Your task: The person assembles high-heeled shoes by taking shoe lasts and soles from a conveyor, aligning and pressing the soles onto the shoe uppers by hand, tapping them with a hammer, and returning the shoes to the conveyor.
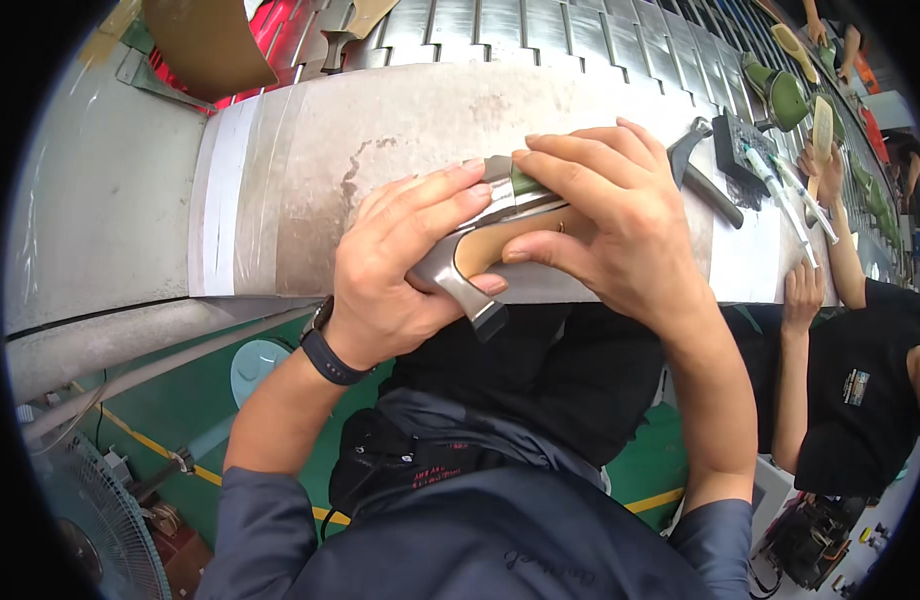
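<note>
Between my two hands is a high-heeled shoe (480, 248) with a shiny silver upper, a tan inside and a dark heel tip pointing toward me. A green patch (525, 183) shows on its upper beneath my right fingers. My left hand (385, 245) wraps around the heel end, thumb under it and fingers over the silver side. On the front end, my right hand (625, 205) presses its fingers along the far side, with the thumb at the tan inside. The shoe is tilted on its side above the bench's near edge; my fingers hide part of it.
A hammer (715, 190) lies right of my right hand, beside a dark block (745, 150) and several syringes (780, 195). Behind the pale bench (290, 200) runs a slatted metal conveyor (460, 30) with shoe parts. At right, a co-worker's hand (825, 175) holds a tan shoe piece.
</note>
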A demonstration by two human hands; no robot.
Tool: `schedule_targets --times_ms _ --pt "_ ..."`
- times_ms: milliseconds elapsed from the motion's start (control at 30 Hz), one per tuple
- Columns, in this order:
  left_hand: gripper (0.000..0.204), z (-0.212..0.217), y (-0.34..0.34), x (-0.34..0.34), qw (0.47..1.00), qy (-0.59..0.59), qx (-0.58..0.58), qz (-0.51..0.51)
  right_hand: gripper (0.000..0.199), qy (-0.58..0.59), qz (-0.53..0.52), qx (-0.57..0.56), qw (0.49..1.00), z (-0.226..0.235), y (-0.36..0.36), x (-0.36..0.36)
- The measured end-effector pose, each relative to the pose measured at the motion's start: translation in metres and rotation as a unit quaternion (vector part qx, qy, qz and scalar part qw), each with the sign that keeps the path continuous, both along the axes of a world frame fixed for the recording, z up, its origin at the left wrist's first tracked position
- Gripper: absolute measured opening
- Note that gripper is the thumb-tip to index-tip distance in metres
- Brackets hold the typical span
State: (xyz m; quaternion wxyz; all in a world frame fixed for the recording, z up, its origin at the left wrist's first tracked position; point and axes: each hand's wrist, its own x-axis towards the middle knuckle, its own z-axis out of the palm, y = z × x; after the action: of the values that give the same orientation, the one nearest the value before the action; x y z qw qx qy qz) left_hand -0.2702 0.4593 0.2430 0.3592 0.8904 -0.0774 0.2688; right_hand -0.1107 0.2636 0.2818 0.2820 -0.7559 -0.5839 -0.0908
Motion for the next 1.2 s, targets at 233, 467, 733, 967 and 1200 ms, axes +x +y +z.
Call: schedule_targets --times_ms 233,467,733,967,1200 --pt "0.072 -0.006 -0.01 -0.002 0.999 -0.02 0.023 0.015 0.056 0.051 0.027 -0.006 0.998 -0.002 -0.002 0.009" --pt "0.082 0.016 0.011 -0.005 0.977 0.172 -0.074 -0.097 0.055 0.008 0.043 -0.008 0.999 0.002 -0.007 0.01" --pt "0.071 0.006 -0.001 0.002 0.969 0.188 -0.147 -0.061 0.035 0.025 0.062 -0.028 0.997 0.0 -0.017 0.002" --pt "0.069 0.006 -0.012 0.011 0.952 0.196 -0.232 -0.035 0.034 0.036 0.039 -0.022 0.998 -0.002 -0.016 -0.004" --pt "0.063 -0.006 -0.02 0.009 0.979 0.133 -0.151 -0.011 0.033 0.047 0.033 -0.017 0.998 -0.004 -0.013 -0.008"
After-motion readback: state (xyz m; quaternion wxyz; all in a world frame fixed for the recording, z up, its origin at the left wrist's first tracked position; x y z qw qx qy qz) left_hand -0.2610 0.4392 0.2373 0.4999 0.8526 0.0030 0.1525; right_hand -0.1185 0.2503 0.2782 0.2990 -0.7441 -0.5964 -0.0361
